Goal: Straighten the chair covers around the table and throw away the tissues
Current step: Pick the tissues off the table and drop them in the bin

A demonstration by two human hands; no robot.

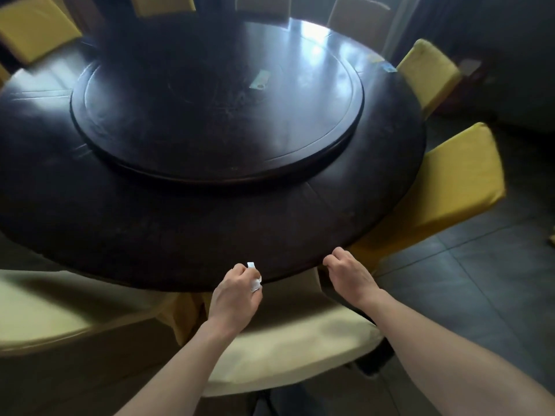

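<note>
Tissue [254, 280], white and crumpled, sits inside the left hand [237, 298], whose fingers are curled round it so that only a small tip pokes out above the knuckles and a wad shows by the thumb. That hand hovers just at the near edge of the round table [210, 235], over the seam where the dark wood meets the seats below. The right hand [350, 273] is just beside it, also at the table's near edge, its fingers bent into a loose fist with nothing visible between them; whether they touch the rim cannot be told.

Directly under both forearms, tucked against the table's near side, is a chair with a pale cream chair cover [300, 349]. To the left of it along the same edge lies another pale covered seat [45, 307], blurred. Round the table's right side stand two chairs in a brighter yellow cover [456, 187], the farther one [429, 70] angled toward the rim. More yellow-backed chairs [36, 28] line the far side.

On the table's middle rests a large dark turntable [216, 109], with a small pale slip of paper [259, 79] lying on it. Another small card or wrapper [387, 66] lies at the table's far right edge. Grey floor tiles [480, 280] spread to the right of the table.
</note>
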